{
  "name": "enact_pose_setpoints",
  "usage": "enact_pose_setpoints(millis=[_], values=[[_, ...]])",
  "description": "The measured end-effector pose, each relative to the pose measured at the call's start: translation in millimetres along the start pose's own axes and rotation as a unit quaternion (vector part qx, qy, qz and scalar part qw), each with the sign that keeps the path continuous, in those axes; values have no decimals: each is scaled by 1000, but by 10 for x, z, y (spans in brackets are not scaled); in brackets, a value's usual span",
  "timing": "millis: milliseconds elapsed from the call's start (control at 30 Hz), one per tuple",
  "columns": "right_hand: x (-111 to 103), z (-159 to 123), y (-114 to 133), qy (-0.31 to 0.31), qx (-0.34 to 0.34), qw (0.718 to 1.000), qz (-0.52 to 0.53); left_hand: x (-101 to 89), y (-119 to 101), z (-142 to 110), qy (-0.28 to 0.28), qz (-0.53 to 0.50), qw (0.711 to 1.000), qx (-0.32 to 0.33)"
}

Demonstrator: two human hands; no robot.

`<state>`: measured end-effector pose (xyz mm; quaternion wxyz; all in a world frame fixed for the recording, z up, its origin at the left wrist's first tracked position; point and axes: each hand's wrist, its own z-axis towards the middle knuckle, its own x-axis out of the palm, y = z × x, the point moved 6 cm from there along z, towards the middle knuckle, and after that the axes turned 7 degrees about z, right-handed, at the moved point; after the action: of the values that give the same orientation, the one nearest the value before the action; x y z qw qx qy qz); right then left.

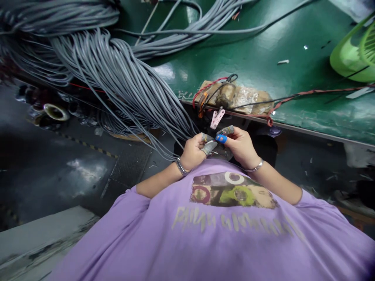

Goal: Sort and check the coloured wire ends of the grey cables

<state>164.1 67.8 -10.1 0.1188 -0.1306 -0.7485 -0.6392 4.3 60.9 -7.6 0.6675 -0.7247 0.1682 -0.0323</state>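
My left hand and my right hand meet fingertip to fingertip just off the bench's front edge. Both are closed in a pinch; whatever lies between the fingers is too small and hidden to name. Grey finger covers wrap fingertips on both hands, and the right thumb wears a blue one. A thick bundle of grey cables hangs over the edge and runs down to beside my left hand. Just above the fingers, a pink clothespin sits at a wood block wound with tape and wires.
The green bench spans the top, with more grey cable lying across it. At the right stands a light green plastic basket. A black and red cord runs along the bench. Cable coils and a tape roll are below, left.
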Motion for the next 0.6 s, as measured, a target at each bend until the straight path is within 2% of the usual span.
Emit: enact_pose_setpoints(millis=[100, 200, 267, 433, 600], values=[[44, -23, 43, 24, -12, 999, -38, 6, -3, -11, 19, 72, 997, 22], [113, -42, 91, 68, -14, 994, -88, 122, 32, -37, 100, 59, 993, -37], [135, -30, 101, 76, -1, 994, -81, 169, 29, -59, 113, 8, 990, -83], [122, 48, 41, 53, 26, 998, -16, 95, -24, -73, 27, -89, 991, -94], [93, 31, -76, 43, 60, 997, 24, 42, 77, -87, -27, -160, 980, -116]])
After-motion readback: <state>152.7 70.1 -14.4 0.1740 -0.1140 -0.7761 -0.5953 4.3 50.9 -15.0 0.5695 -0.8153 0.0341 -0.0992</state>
